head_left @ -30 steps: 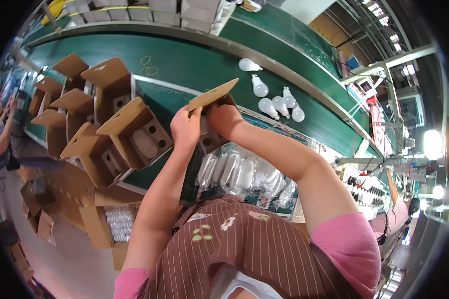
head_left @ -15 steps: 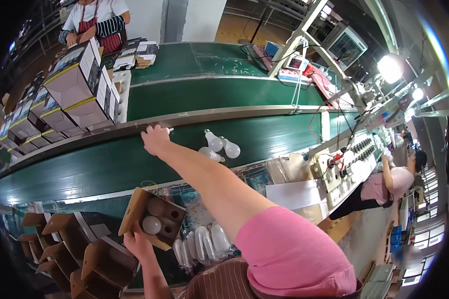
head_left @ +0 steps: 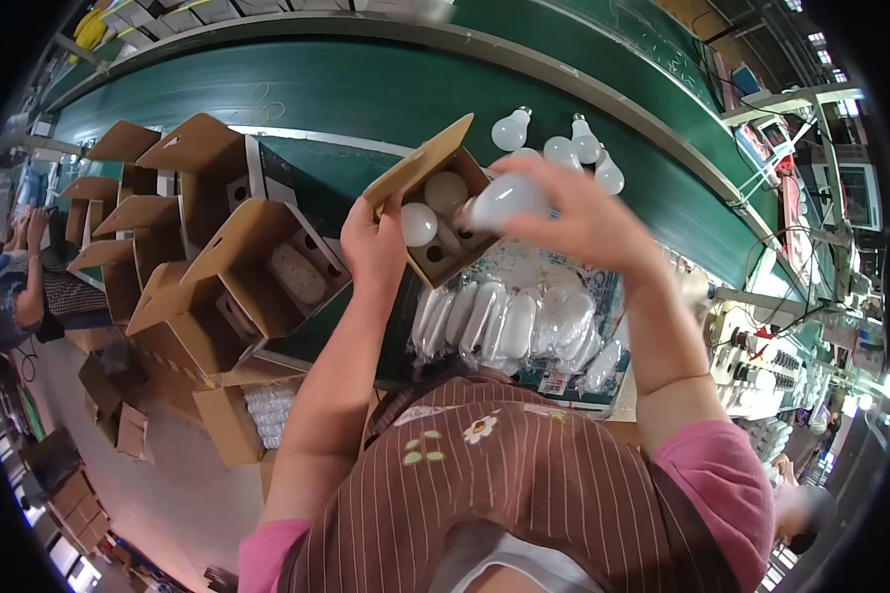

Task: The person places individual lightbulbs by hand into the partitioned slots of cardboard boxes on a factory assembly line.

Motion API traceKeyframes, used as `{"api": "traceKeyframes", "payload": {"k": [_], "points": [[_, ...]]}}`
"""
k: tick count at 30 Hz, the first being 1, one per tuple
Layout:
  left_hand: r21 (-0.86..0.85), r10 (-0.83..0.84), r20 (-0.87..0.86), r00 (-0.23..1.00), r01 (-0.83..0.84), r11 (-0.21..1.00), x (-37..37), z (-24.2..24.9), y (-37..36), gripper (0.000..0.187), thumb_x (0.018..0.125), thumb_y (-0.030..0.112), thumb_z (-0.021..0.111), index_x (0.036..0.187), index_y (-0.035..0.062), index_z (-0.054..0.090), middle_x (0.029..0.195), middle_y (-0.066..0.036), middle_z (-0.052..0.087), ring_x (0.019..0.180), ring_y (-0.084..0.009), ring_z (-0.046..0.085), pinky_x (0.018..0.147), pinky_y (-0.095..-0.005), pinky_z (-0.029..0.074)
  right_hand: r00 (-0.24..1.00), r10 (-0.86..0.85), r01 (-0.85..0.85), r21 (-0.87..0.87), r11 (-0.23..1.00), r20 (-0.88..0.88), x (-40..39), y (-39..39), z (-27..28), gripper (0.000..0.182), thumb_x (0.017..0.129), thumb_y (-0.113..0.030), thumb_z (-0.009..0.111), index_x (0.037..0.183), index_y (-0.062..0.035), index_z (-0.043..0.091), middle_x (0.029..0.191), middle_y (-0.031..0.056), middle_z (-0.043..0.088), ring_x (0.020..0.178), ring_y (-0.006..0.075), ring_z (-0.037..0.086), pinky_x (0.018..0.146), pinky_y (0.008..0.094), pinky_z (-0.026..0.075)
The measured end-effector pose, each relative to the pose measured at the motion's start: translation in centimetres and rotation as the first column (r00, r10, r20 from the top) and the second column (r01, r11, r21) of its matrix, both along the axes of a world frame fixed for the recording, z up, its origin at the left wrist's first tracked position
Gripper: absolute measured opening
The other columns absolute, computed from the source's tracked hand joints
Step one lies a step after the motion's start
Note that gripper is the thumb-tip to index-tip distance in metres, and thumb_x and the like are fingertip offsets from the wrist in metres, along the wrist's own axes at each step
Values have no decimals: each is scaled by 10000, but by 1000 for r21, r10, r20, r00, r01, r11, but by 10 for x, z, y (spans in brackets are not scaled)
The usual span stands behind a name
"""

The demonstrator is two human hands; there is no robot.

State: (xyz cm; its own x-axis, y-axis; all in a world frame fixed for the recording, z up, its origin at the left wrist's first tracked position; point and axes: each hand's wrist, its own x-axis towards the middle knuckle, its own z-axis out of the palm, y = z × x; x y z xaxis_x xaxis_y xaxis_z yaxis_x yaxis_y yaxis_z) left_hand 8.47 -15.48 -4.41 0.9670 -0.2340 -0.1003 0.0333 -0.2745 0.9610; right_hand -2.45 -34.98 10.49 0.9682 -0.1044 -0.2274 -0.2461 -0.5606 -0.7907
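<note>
Apparently a loading step | right hand (head_left: 588,212) grasps bulb (head_left: 510,203) near open carton's (head_left: 420,163) mouth | left hand (head_left: 374,247) pinches carton edge | two bulbs (head_left: 419,224) inside | next move seemingly calls for alignment with vacant hole (head_left: 433,254)

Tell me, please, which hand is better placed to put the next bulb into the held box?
Right, probably: the right hand holds a bulb, base toward the held box, while the left hand is occupied with gripping that box.
</note>
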Motion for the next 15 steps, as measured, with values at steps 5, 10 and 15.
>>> {"api": "traceKeyframes", "payload": {"k": [5, 10, 15], "points": [[36, -68, 174, 982, 62, 997, 4, 4, 4, 264, 927, 215, 619, 1035, -21, 665, 881, -178, 683, 799, -292, 652, 745, -360, 484, 971, 225, -238, -345, 908, -77, 18, 63, -91, 433, 829, -297, 648, 1074, 57, 602, 1102, 247, 618, 1060, 378, 609, 899, 428, 504], [132, -83, 104, 991, 69, 989, 7, 1, 3, 274, 930, 229, 611, 1049, -11, 667, 941, -211, 679, 886, -349, 656, 781, -384, 488, 977, 122, -190, -446, 875, -177, 22, 80, -109, 345, 848, -262, 664, 1014, 40, 646, 1082, 257, 634, 1025, 376, 645, 868, 424, 525], [81, -54, 145, 988, 43, 996, 4, -4, 0, 255, 926, 217, 622, 1042, -4, 672, 936, -199, 684, 867, -330, 668, 768, -379, 494, 939, 160, -250, -286, 925, -303, 31, 67, -109, 235, 842, -220, 658, 929, -9, 715, 974, 238, 685, 956, 360, 679, 826, 432, 542]]}}
